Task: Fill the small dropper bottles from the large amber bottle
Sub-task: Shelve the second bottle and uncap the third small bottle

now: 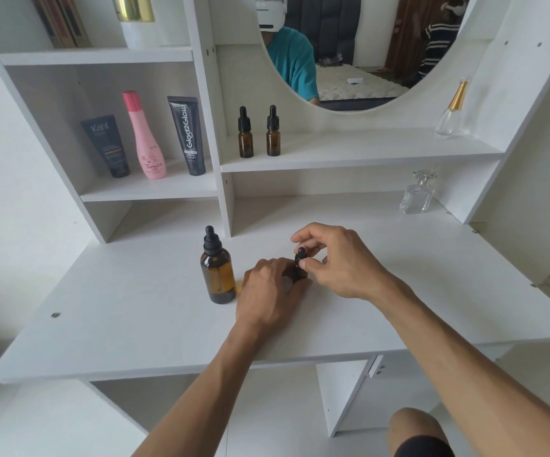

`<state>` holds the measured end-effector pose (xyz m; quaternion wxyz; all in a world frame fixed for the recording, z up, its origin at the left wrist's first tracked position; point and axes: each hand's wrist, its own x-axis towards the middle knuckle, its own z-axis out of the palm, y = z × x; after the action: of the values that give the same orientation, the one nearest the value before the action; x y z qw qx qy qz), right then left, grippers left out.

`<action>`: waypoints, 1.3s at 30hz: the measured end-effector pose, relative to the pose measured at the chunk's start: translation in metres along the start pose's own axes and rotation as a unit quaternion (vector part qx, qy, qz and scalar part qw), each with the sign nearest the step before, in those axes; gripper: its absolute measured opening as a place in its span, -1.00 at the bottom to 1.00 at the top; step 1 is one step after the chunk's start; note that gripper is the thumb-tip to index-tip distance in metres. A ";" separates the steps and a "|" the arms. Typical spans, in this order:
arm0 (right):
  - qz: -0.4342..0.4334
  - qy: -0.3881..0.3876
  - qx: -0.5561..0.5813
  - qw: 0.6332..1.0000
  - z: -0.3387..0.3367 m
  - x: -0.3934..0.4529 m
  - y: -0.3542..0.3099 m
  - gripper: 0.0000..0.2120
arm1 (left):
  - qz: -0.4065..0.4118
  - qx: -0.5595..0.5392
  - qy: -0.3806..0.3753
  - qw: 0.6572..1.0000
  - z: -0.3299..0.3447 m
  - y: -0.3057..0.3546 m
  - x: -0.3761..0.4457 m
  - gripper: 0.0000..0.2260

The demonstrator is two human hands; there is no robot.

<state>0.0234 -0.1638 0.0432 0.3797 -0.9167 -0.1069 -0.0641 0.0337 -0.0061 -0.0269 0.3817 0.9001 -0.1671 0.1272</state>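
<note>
Head view looks down on a white tabletop (pixel 135 324) with both hands working near its middle. A small dropper bottle (pixel 300 273) stands there, mostly hidden: the left hand (pixel 268 291) curls around its amber body, while the right hand (pixel 336 258) pinches its black dropper cap (pixel 300 253) between thumb and fingertips. Whether the cap is screwed on or loose cannot be told.

Just left of the hands stands the large amber bottle (pixel 217 275), upright, with its black dropper top on; it sits close beside the left hand's knuckles, and contact between them cannot be judged.

Farther back, on the shelf (pixel 366 153) under the round mirror (pixel 349 61), two more small dropper bottles (pixel 246 140) (pixel 273 138) stand side by side, capped. A clear perfume bottle with a gold neck (pixel 450 117) stands at the right end of that shelf, and a square clear glass bottle (pixel 417 196) rests on the far right of the tabletop. In the left cubby stand a dark tube (pixel 108 146), a pink bottle (pixel 146 140) and a black tube (pixel 189 136).
</note>
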 end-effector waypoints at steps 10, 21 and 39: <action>0.000 -0.011 0.001 1.000 -0.001 0.001 0.004 -0.68 | 0.003 0.001 0.001 1.000 0.000 0.002 -0.001 -0.76; -0.002 -0.006 -0.008 1.000 0.006 0.001 0.006 -0.69 | 0.000 0.007 -0.002 1.000 -0.002 0.005 -0.002 -0.67; 0.050 0.207 0.078 0.974 -0.005 -0.003 0.033 -0.76 | -0.014 0.005 0.014 1.000 -0.001 0.006 -0.003 -0.75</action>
<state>0.0279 -0.1903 0.0234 0.4670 -0.8551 0.0149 -0.2249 0.0279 -0.0086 -0.0232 0.3814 0.9024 -0.1483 0.1350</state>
